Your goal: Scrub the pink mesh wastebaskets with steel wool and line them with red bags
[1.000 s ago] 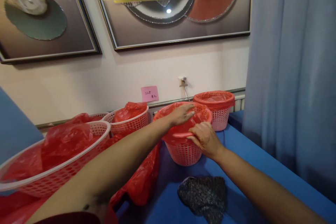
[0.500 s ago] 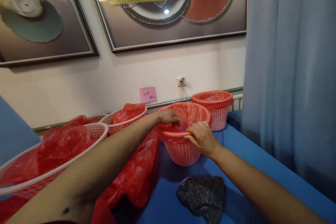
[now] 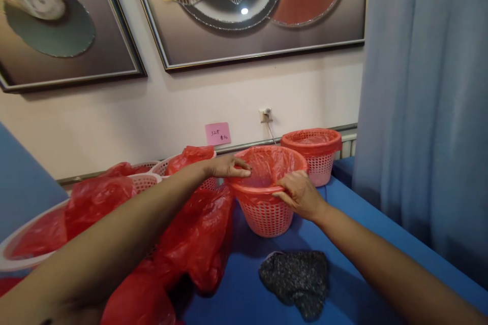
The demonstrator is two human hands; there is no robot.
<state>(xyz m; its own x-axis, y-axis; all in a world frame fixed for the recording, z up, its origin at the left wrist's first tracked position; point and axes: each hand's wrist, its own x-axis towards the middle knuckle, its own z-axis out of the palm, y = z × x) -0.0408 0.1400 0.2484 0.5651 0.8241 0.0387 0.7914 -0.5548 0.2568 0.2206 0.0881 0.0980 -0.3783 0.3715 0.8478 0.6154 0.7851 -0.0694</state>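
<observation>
A pink plastic basket (image 3: 267,218) with a perforated wall stands upright on the blue surface, lined with a red plastic bag (image 3: 269,162) folded over its rim. My right hand (image 3: 301,194) grips the near right part of that rim, thumb outside, bag and edge between its fingers. At the left side of the rim, my left hand (image 3: 231,166) reaches over the opening with fingers stretched out and thumb apart, holding nothing visible. A dark speckled cloth piece (image 3: 295,279) lies crumpled in front of the basket.
Another lined basket (image 3: 319,162) stands behind at the right. Several baskets with red bags, including a large white-rimmed one (image 3: 23,264), are at the left. Loose red bags (image 3: 194,238) lie beside my left forearm. A blue curtain (image 3: 419,86) hangs at the right.
My left hand has drawn back leftward and out of the basket, its fingers now straighter over the rim. My right hand still grips the rim. The view has shifted slightly.
</observation>
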